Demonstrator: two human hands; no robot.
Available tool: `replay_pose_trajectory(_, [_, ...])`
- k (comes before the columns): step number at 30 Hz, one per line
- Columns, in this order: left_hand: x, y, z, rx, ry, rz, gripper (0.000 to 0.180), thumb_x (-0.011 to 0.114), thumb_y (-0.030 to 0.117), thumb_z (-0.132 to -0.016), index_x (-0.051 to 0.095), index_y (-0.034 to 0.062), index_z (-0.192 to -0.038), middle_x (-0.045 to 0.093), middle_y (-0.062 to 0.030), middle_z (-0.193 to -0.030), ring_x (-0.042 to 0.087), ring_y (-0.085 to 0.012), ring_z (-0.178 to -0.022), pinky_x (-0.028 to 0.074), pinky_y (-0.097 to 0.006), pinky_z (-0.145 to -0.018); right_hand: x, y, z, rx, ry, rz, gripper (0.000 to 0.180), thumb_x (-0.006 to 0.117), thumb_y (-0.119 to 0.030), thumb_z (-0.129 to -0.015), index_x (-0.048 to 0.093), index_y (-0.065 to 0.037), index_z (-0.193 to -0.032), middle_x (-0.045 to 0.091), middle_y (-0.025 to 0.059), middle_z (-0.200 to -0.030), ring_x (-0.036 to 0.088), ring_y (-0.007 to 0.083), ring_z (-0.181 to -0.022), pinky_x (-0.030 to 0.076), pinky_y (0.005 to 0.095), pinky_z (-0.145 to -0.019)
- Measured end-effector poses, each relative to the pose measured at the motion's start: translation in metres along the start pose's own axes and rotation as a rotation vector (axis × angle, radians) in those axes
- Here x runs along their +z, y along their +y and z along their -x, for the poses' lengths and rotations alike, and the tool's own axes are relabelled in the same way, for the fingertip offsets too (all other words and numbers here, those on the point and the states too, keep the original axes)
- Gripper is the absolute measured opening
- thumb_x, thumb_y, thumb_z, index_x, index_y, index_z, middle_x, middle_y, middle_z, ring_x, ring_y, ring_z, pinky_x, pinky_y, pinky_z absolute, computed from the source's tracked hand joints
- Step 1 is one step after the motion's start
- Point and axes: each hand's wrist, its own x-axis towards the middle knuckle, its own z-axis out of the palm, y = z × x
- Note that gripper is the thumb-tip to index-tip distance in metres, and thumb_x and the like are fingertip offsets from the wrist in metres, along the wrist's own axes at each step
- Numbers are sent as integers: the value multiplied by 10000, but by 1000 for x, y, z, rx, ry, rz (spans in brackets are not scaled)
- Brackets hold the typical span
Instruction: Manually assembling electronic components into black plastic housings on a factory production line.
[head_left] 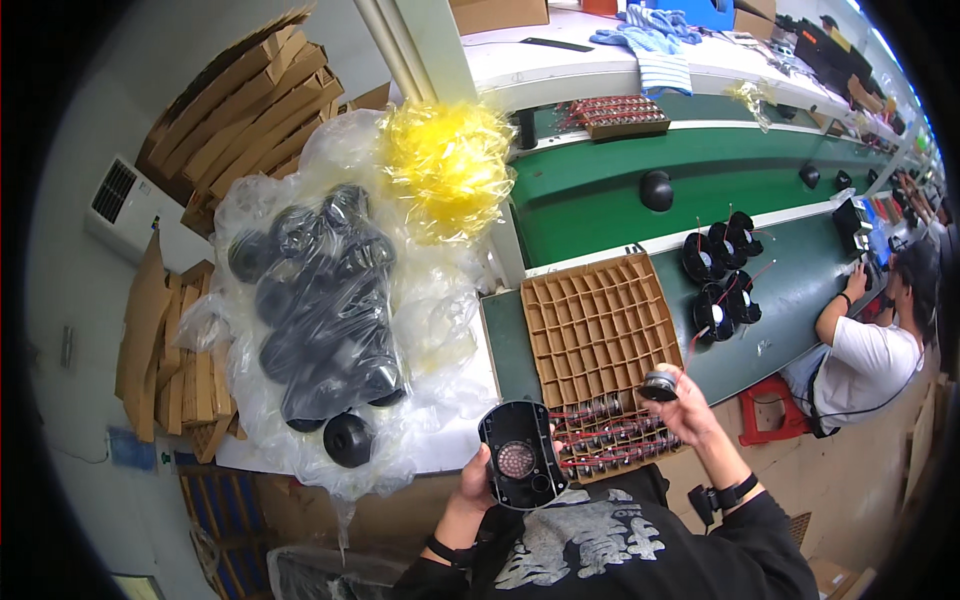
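Note:
My left hand (468, 490) grips the side of a black oval plastic housing (522, 432), its hollow inside facing up, with a round perforated grille in it. My right hand (690, 414) is raised to the right of the housing and pinches a small round speaker driver (659, 386), black with a metal rim. A red wire runs up from that driver. Between and beyond my hands lies a cardboard divider tray (600, 325). Its far cells hold nothing, while several similar drivers with red wires (620, 443) fill the near rows.
Black domed shells (348, 440) under clear plastic bags lie at left, near yellow plastic strands (450, 165). Several black housings with wires (715, 310) stand on the green bench. A green conveyor (590, 190) carries another shell (656, 190). A co-worker (870, 350) sits at right.

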Motion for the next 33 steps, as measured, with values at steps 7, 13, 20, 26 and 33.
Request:
replay_pose_trajectory(7, [17, 5, -14, -69, -85, -26, 907, 552, 555, -847, 192, -49, -1421, 328, -270, -1412, 379, -436, -1282, 391, -541, -1015, 85, -8, 9, -79, -100, 186, 674, 790, -253, -750, 468, 41, -1264, 602, 103, -1137, 602, 176, -1021, 488, 320, -901])
replay_pose_trajectory(13, [10, 5, -6, -126, -36, -27, 848, 596, 502, -842, 252, -34, -1403, 437, -230, -1345, 462, -347, -1231, 407, -476, -1015, 141, -23, 26, 48, -304, 413, 536, 700, -113, -823, 484, 39, -1290, 591, 102, -1185, 582, 163, -1051, 463, 307, -914])
replay_pose_trajectory(20, [-2, 2, 10, -103, -28, -78, 782, 654, 453, -832, 327, -8, -1372, 516, -123, -1274, 539, -209, -1149, 447, -357, -978, 196, -24, 24, -569, -579, 1543, 520, 728, -114, -657, 555, -72, -1145, 557, 74, -1068, 556, 246, -940, 428, 355, -807])
replay_pose_trajectory(26, [5, -1, 9, -91, -41, -139, 800, 645, 457, -838, 294, -4, -1389, 478, -125, -1314, 521, -212, -1177, 445, -364, -987, 198, -11, 19, -545, -665, 1791, 485, 741, -187, -668, 579, -99, -1116, 579, 25, -1037, 545, 195, -921, 374, 345, -834])
replay_pose_trajectory(33, [-1, -6, 15, -130, -46, -61, 820, 624, 516, -832, 309, -12, -1374, 506, -140, -1287, 548, -225, -1152, 461, -372, -980, 199, -11, 17, -550, -702, 1803, 472, 733, -212, -678, 587, -59, -1099, 598, 28, -1002, 549, 192, -919, 387, 343, -830])
